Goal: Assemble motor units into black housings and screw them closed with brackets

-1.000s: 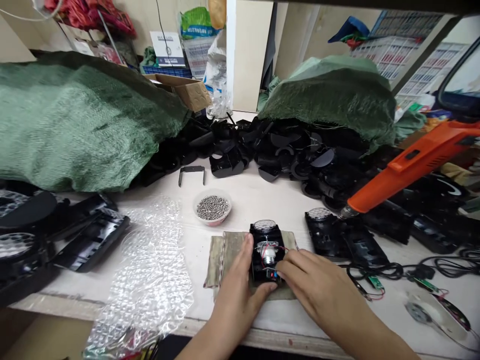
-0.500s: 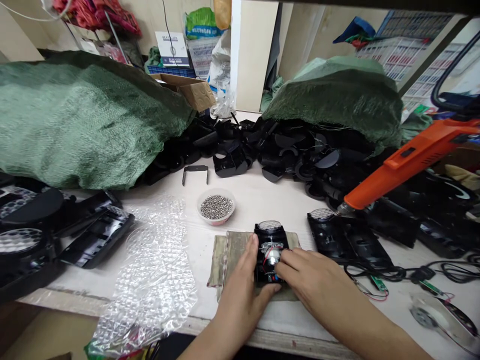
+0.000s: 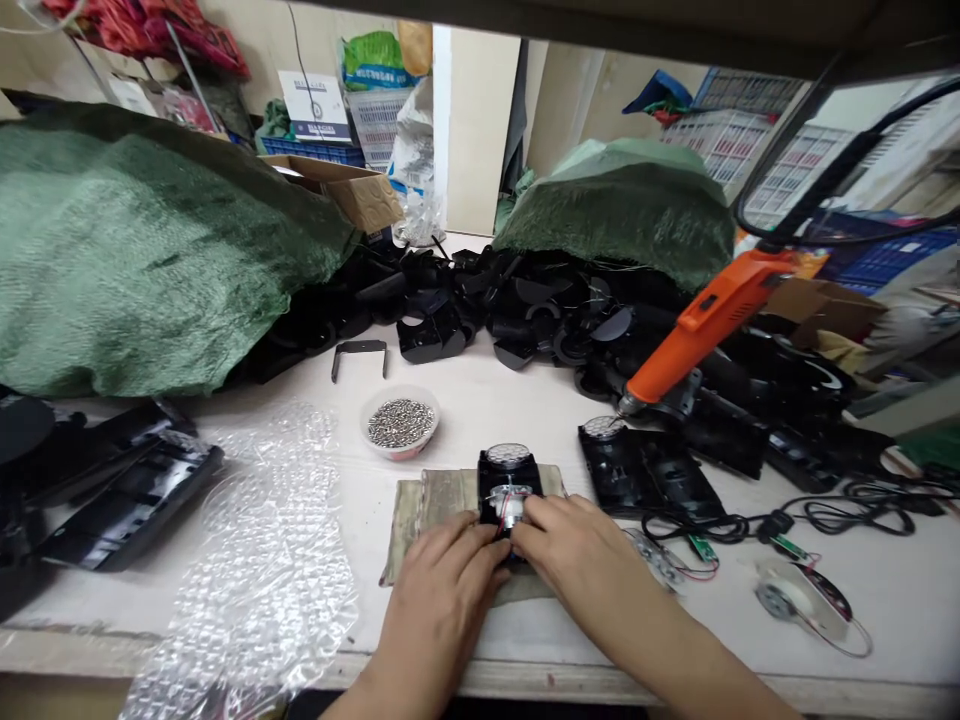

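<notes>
Black plastic casing (image 3: 508, 475) with red-wired silver cylinder (image 3: 511, 510), pinched between left hand (image 3: 439, 590) and right hand (image 3: 577, 550), fingers (image 3: 531, 522) pressed together around it, on worn tan cloth pad (image 3: 442, 492).

black housing (image 3: 507, 474), lower end hidden by left hand (image 3: 439, 590), right hand (image 3: 577, 550), wiring (image 3: 504, 497) blurred

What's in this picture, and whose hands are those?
Those are a real person's two bare hands, not a machine's. A camera worn on their head took this picture, looking forward and down. The left hand and right hand hold a small black plastic casing with a little motor in it, on a folded cloth. The white table also has a bowl of tiny metal screws, bubble wrap and an orange electric screwdriver.
</notes>
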`<state>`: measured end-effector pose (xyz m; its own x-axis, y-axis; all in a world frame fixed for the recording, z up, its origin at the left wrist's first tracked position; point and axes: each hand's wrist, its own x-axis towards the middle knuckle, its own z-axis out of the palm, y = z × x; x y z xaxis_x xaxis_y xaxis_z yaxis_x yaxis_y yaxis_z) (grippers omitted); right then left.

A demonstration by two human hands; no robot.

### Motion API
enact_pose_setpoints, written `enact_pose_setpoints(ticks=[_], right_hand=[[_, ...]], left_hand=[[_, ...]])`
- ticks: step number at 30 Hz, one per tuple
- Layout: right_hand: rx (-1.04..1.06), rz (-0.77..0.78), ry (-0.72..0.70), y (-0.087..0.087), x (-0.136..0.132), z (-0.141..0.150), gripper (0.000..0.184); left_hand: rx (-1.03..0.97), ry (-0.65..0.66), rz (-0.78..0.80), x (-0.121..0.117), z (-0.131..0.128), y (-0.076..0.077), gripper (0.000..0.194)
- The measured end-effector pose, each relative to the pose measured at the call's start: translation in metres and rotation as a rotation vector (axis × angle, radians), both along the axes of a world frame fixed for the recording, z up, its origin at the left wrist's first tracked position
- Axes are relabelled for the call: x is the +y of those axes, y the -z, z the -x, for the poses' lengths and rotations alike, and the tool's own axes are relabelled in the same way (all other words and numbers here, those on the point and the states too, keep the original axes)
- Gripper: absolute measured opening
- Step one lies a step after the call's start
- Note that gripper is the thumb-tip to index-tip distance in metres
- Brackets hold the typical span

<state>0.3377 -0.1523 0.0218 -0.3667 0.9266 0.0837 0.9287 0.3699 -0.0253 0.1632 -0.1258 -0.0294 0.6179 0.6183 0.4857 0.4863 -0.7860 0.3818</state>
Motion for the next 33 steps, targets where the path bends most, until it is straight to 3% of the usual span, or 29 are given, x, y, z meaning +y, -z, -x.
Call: enact_pose_setpoints(ticks=[5, 8, 12, 14, 18, 22, 25, 29, 33], right_hand=[[0.115, -0.114, 0.081, 0.002, -0.026, -0.054, 0.029], [0.230, -0.235, 0.117, 0.007, -0.048, -0.086, 0.026], [0.225, -0.359, 0.029, 0.002, -0.058, -0.089, 0.036], [0.131, -0.379, 0.050, -0.005, -0.052, -0.080, 0.030], [-0.036, -0.172, 0.193, -0.022, -0.030, -0.057, 0.024], [-0.033, 0.114, 0.197, -0.037, -0.008, -0.025, 0.023], [-0.062, 0.226, 0.267, -0.042, 0.002, -0.011, 0.024], [-0.055, 0.246, 0.397, -0.035, -0.001, -0.013, 0.025], [0.073, 0.199, 0.433, -0.014, -0.019, -0.020, 0.027]], left_hand=[[-0.015, 0.009, 0.131, 0.006, -0.006, -0.006, 0.013], [-0.064, 0.016, 0.177, 0.002, -0.011, -0.006, 0.010], [-0.089, 0.017, 0.219, -0.004, -0.020, -0.004, 0.008], [-0.098, 0.006, 0.233, -0.006, -0.023, -0.003, 0.007], [-0.088, 0.012, 0.238, -0.004, -0.026, -0.001, 0.006], [-0.081, 0.027, 0.196, -0.002, -0.025, 0.001, 0.007], [-0.101, 0.047, 0.131, 0.001, -0.023, 0.006, 0.012], [-0.105, 0.063, 0.109, 0.003, -0.020, 0.013, 0.015], [-0.117, 0.069, 0.126, 0.001, -0.020, 0.013, 0.015]])
